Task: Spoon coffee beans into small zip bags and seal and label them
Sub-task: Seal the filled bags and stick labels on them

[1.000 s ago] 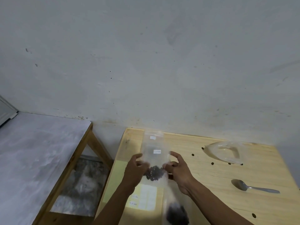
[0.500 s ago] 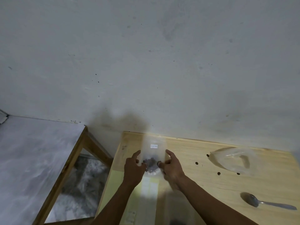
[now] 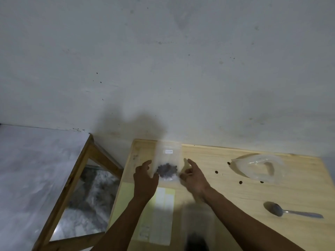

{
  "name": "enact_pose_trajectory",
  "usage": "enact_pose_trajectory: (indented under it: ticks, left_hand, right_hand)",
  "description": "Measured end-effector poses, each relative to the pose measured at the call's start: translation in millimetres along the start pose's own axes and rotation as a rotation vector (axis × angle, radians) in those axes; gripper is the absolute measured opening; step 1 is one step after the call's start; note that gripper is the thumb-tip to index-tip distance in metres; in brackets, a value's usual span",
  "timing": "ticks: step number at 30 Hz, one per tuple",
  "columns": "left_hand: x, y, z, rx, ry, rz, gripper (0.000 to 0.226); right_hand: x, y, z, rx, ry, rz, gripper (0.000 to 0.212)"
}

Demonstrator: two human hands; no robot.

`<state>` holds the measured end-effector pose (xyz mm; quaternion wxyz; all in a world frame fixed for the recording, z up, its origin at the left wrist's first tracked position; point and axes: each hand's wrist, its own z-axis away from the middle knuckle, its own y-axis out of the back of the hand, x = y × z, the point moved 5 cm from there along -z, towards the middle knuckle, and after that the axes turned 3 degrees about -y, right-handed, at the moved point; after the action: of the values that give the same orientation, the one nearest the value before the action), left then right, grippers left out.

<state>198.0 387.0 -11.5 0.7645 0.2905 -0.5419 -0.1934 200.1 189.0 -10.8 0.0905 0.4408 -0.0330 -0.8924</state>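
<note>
Small zip bag [image 3: 168, 161] lying flat on the wooden table [image 3: 235, 196], near the far left corner, close to the wall [image 3: 163, 60]. Clear plastic, white label [image 3: 169, 151] stuck on its upper part, clump of dark coffee beans [image 3: 166, 170] gathered toward its lower end.

Left hand [image 3: 145, 180] at the bag's left edge, fingers extended and loosely spread, thumb tip at or just beside the lower left corner of the bag; contact not certain. Right hand [image 3: 194, 176] at the bag's right edge, index finger stretched forward, other fingers bent near the lower right corner; no firm pinch visible, contact with the plastic not certain either.

Yellow-backed sheet of white labels [image 3: 161, 211] lying on the table just nearer than the bag, partly under the left forearm. Blurred dark mass at the bottom edge, between the forearms; not identifiable.

Larger clear plastic bag [image 3: 259, 168], crumpled, on the far right part of the table. Loose beans [image 3: 240, 182] scattered between it and the right hand. Metal spoon [image 3: 290, 211] on the right, bowl pointing left, well apart from both hands.

Second table [image 3: 36, 169] with a grey top to the left.
</note>
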Motion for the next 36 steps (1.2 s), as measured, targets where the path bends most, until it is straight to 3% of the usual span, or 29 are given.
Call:
enact_pose_trajectory:
  ticks: [3,7,11,17,20,24,26,29,32,36]
  left_hand:
    - [2,1,23,-0.067,-0.032,0.007,0.023]
    - [-5,-15,55,-0.306,-0.016,0.018,0.013]
    - [-11,-41,85,-0.538,0.071,0.036,0.018]
    - [-7,-60,113,-0.624,0.113,0.024,0.026]
    - [-8,-64,121,-0.627,0.077,-0.022,0.011]
    - [-7,-63,131,-0.609,0.062,-0.023,0.019]
    - [-2,-57,139,-0.604,0.054,-0.006,0.011]
    - [-4,-48,145,-0.516,0.100,0.120,0.023]
    - [-7,-35,149,-0.410,0.075,0.216,0.011]
    - [-17,-9,155,-0.303,0.090,0.420,0.022]
  right_hand:
    - [10,24,28,0.049,0.043,0.059,0.042]
    - [36,52,57,0.156,0.058,0.329,0.038]
    - [60,65,72,0.173,-0.009,0.541,0.045]
    - [85,67,89,0.171,-0.099,0.594,0.051]
    - [91,61,98,0.157,-0.088,0.627,0.045]
    - [94,55,110,0.184,-0.031,0.601,0.041]
    - [94,53,115,0.218,0.004,0.535,0.038]
    - [99,53,118,0.286,-0.018,0.294,0.018]
    - [102,41,117,0.182,-0.100,0.013,0.007]
    - [93,11,116,-0.008,-0.130,-0.145,0.020]
